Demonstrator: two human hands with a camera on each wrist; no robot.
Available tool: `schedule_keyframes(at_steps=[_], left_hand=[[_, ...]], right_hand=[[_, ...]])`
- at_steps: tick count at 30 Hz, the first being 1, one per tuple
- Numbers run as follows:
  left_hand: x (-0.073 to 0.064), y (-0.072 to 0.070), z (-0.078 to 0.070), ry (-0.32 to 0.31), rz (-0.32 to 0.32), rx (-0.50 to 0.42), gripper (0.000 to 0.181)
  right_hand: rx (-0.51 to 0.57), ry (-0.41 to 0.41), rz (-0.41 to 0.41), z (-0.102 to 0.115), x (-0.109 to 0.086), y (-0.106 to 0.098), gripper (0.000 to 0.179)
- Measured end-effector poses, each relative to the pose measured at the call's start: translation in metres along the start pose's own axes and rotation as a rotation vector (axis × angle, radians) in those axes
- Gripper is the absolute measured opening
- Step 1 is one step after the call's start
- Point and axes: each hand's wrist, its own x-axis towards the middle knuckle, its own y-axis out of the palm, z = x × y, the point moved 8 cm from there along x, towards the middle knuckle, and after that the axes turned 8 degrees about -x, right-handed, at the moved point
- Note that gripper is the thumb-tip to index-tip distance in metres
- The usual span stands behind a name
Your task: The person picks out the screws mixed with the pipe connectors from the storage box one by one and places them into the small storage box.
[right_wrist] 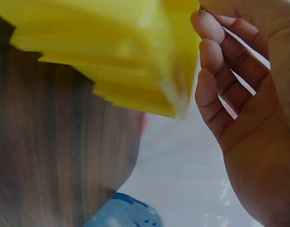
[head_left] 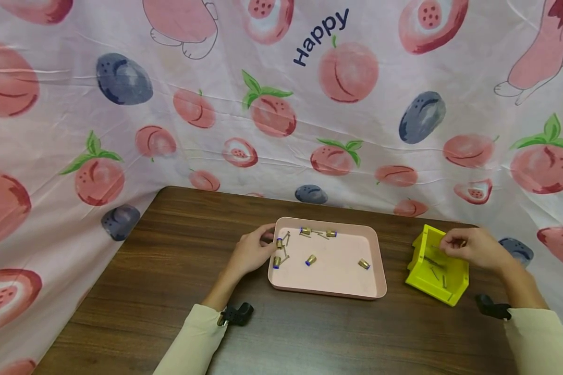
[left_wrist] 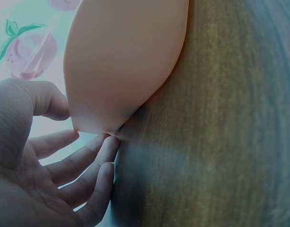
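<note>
Pink tray (head_left: 340, 273), lower centre, left hand (head_left: 253, 252) holding its left rim; yellow bin (head_left: 427, 286), lower right; right hand (head_left: 474, 248) pinching a screw (right_wrist: 201, 10), droppable should fingertips slacken.

One readable word: "Happy" (head_left: 321, 37)
It slants upward to the right, in dark lettering, on the fruit-patterned cloth (head_left: 380, 130).

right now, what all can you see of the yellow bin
The yellow bin looks like glossy plastic, open-topped, with stepped ledges along its outside. It sits askew on the brown table, right of the pink tray and apart from it. A few thin metal pieces lie inside. The right hand is over it; whether they touch is unclear.
</note>
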Motion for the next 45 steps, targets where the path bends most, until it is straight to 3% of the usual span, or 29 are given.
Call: schedule_keyframes(at_steps=[5,11,16,21,25,31,45], left_hand=[[0.006,0.005,0.014,-0.012,0.004,0.011,0.058],[0.007,0.006,0.017,-0.021,0.006,0.006,0.056],[0.008,0.007,0.016,-0.022,0.007,0.010,0.055],[0.008,0.007,0.017,-0.025,0.006,0.011,0.055],[0.007,0.006,0.015,-0.006,-0.003,0.014,0.056],[0.005,0.005,0.014,0.009,-0.007,0.012,0.057],[0.007,0.005,0.015,-0.011,-0.004,0.011,0.058]], right_hand=[[-0.081,0.015,0.044,-0.007,0.003,0.010,0.012],[-0.139,0.068,0.118,-0.008,0.007,0.016,0.012],[-0.145,0.093,0.128,-0.009,0.007,0.017,0.010],[-0.146,0.061,0.051,-0.006,0.007,0.015,0.012],[-0.130,-0.009,-0.063,0.008,0.008,0.009,0.016],[-0.091,-0.050,-0.186,0.029,0.009,0.001,0.017],[0.014,-0.137,-0.237,0.074,0.034,0.009,0.013]])
